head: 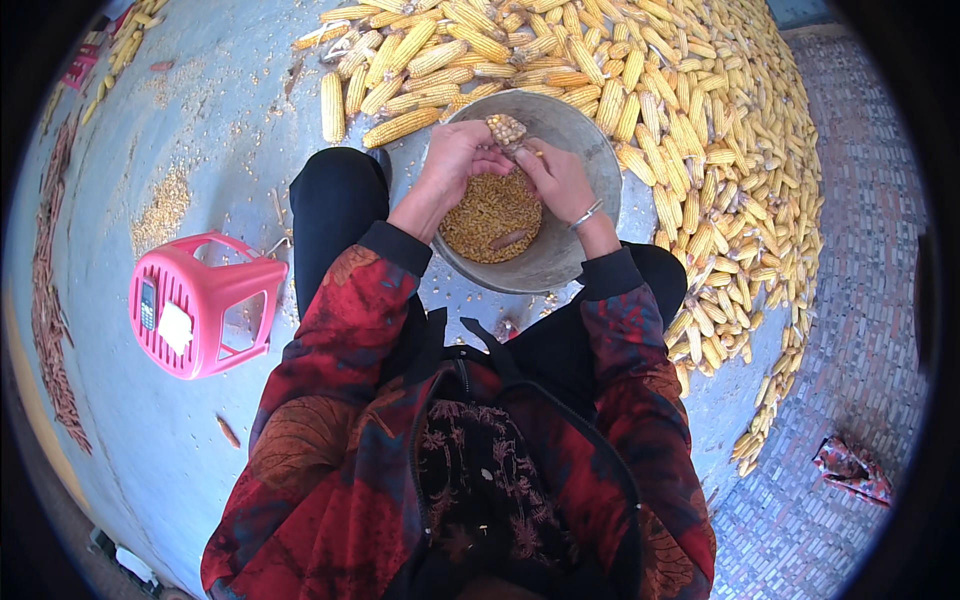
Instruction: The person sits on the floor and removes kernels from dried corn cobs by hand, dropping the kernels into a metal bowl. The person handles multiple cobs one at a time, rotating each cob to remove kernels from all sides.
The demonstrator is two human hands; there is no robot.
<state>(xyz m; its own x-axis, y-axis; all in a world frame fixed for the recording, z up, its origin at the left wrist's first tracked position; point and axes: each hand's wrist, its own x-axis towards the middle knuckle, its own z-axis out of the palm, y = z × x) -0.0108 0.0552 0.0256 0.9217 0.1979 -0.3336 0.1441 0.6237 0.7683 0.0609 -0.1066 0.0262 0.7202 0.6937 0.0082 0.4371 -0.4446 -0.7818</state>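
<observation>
A short, partly bare corn cob (pixel 506 129) with pale and brownish kernels is held above a grey metal basin (pixel 592 217). My left hand (pixel 463 154) grips it from the left with fingers curled. From the right, my right hand (pixel 559 180) closes on its lower end, with a bracelet at the wrist. Loose yellow corn kernels (pixel 484 206) cover the bottom of the basin. On them lies a reddish bare cob (pixel 508 239). The basin sits between my bent knees, and my hands hide part of its inside.
A large heap of corn ears (pixel 675 90) spreads ahead and to the right. At left stands a pink plastic stool (pixel 202 307) bearing a mobile phone (pixel 148 304) and a white packet (pixel 175 328). Bare cobs (pixel 49 300) line the far left; scattered kernels (pixel 161 206) lie on the floor.
</observation>
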